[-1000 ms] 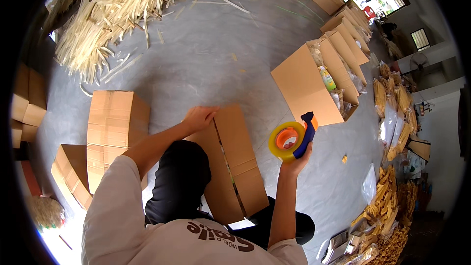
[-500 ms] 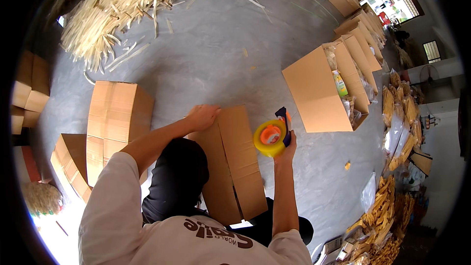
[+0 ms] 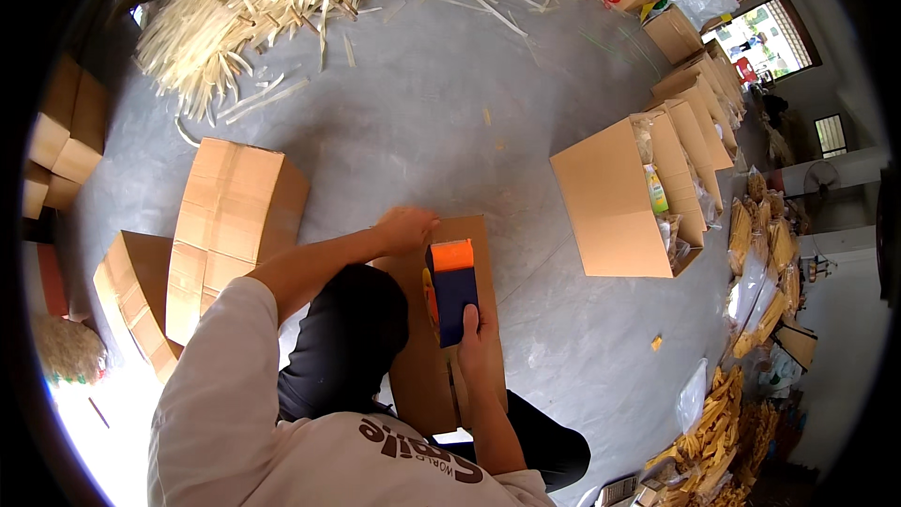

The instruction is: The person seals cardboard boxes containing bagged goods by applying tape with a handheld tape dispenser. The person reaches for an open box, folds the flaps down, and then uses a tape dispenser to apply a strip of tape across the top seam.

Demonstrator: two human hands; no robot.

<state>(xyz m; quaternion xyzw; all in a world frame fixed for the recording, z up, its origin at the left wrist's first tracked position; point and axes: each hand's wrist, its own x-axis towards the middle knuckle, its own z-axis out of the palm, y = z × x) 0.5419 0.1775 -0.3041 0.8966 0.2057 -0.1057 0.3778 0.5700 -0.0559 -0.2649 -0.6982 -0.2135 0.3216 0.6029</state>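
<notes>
A brown cardboard box stands between my knees, its top flaps folded in to a seam. My left hand is closed over the box's far left corner. In my right hand is a tape dispenser, dark blue with an orange end, held above the flaps. The dispenser hides part of the seam. Whether it touches the cardboard I cannot tell.
Left of me stand a taped box and an open box. Open packed boxes form a row at right. Pale strips lie at the far side, and yellowish bundles at the near right.
My right hand has swung the tape dispenser leftward from beside the box to over its flaps, and turned it. My left hand stays at the far corner. The view has shifted slightly.
</notes>
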